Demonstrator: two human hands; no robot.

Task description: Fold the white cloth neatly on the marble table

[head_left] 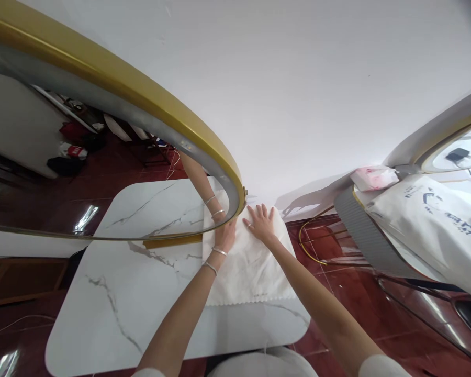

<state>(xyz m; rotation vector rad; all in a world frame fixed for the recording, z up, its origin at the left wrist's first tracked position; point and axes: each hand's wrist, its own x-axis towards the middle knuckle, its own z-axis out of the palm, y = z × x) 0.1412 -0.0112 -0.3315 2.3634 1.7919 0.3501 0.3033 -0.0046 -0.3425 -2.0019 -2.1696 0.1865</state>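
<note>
A white cloth (251, 272) with a scalloped front edge lies on a white marble-patterned table (113, 303), beside the wall. My right hand (262, 224) rests flat on its far part, fingers spread, a ring on one finger. To the left of it, my left hand (225, 238) lies on the cloth's left side, with two bracelets at the wrist. Its fingers point forward and appear stretched out, though the mirror's rim partly hides them. Slight wrinkles show in the cloth between my forearms.
A large gold-framed round mirror (149, 94) hangs low over the table's left, reflecting my left arm. On the right stands another table (361, 235) with a pink-and-white tissue pack (373, 178) and a white printed bag (435, 220). Red tiles (337, 309) cover the floor.
</note>
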